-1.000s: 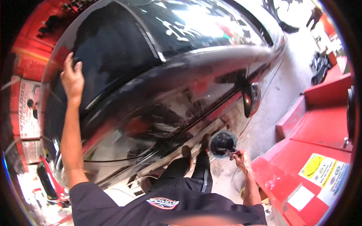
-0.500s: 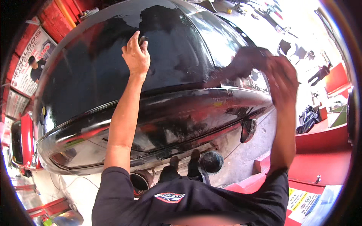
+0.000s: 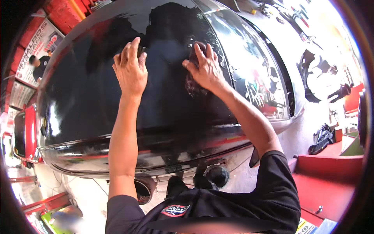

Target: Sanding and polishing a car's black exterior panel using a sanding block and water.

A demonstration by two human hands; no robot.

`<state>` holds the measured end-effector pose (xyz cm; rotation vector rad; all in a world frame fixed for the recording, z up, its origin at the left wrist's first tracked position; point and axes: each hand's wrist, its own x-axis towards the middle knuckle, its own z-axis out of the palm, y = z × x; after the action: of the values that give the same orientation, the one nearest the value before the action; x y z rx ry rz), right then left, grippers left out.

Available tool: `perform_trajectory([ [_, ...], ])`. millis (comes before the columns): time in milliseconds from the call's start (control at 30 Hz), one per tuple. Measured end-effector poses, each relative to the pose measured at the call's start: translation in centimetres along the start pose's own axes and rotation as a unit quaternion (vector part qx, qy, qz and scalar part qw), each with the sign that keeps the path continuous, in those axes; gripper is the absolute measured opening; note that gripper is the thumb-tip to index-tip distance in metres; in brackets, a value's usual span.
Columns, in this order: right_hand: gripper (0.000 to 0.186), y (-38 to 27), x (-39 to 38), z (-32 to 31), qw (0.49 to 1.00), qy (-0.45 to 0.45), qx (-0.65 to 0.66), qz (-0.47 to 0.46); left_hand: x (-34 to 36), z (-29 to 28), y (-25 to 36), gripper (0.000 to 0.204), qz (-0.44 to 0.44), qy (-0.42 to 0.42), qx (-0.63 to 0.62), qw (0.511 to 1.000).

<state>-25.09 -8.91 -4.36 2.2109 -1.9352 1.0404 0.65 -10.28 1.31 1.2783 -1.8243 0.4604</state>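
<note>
My left hand [image 3: 129,69] is on the black car roof [image 3: 89,105], fingers bent around a small black object [image 3: 142,50], mostly hidden behind them. To its right, my right hand [image 3: 204,66] presses a dark, wet cloth or pad [image 3: 194,85] onto the roof, fingertips curved over it, with water streaks and drops around it. The car's glossy glass [image 3: 263,93] lies just right of that hand, beyond a seam.
Near my feet stand a dark bucket [image 3: 217,175] and a round container [image 3: 143,191]. Red metal furniture [image 3: 323,175] is at my right. A red car [image 3: 25,136] is at the left, and another person [image 3: 40,70] is in the upper left.
My right hand has risen from the bucket onto the roof with the dark cloth, arriving from the right. My left hand has moved rightward along the roof, then slightly back left.
</note>
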Motion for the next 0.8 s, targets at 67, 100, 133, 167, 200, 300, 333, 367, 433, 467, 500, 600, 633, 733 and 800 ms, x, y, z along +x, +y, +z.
perform_trajectory([
  [67,0.068,1.6,5.0,2.3,0.999,0.03,0.028,-0.021,-0.4,-0.3,0.0,0.047,0.003,-0.022,0.014,1.0],
  [100,0.065,3.1,7.6,3.6,0.999,0.04,0.035,-0.006,0.1,-0.9,0.8,0.047,0.015,-0.036,0.046,0.998],
  [133,0.062,5.2,11.0,5.1,0.998,0.051,0.028,0.008,0.0,-0.7,0.9,0.047,0.024,-0.041,0.048,0.998],
  [167,0.059,7.6,14.3,6.6,0.998,0.049,0.007,0.029,0.4,-0.5,1.5,0.047,0.026,-0.049,0.043,0.998],
  [200,0.056,9.6,17.4,8.4,0.998,0.044,-0.009,0.049,0.4,-0.7,1.8,0.047,0.027,-0.059,0.042,0.997],
  [300,0.044,15.2,26.4,12.4,0.998,0.038,0.008,0.054,0.2,-0.8,2.1,0.052,0.036,-0.055,0.027,0.997],
  [333,0.041,17.8,29.6,12.9,0.997,0.035,0.016,0.069,0.6,-0.2,2.4,0.056,0.052,-0.048,0.016,0.997],
  [367,0.041,21.1,32.4,13.1,0.992,0.109,-0.017,0.063,1.1,0.6,2.8,0.056,0.061,-0.041,0.008,0.997],
  [433,0.043,17.7,35.6,14.7,0.977,-0.071,-0.191,-0.067,0.3,0.6,2.0,0.057,0.049,-0.048,0.028,0.997],
  [467,0.042,7.6,32.8,16.9,0.989,-0.054,-0.105,-0.084,-1.4,-1.4,0.5,0.057,0.013,-0.062,0.071,0.995],
  [500,0.037,4.0,32.8,15.4,0.972,-0.143,-0.168,-0.083,-1.0,-1.4,0.4,0.055,0.012,-0.07,0.075,0.995],
  [600,0.037,1.3,32.0,17.2,0.928,-0.076,-0.23,-0.284,0.5,-1.5,0.6,0.049,0.032,-0.066,0.105,0.992],
  [633,0.039,-1.6,30.1,16.9,0.909,-0.093,-0.243,-0.326,0.3,-1.6,-0.2,0.048,0.032,-0.06,0.11,0.992],
  [733,0.046,-3.2,25.8,16.4,0.951,-0.086,0.042,-0.295,1.4,-1.5,-0.3,0.045,0.045,-0.035,0.111,0.992],
  [800,0.047,-4.9,20.6,13.8,0.937,-0.106,0.116,-0.313,1.0,-1.6,-1.0,0.044,0.04,-0.033,0.114,0.992],
])
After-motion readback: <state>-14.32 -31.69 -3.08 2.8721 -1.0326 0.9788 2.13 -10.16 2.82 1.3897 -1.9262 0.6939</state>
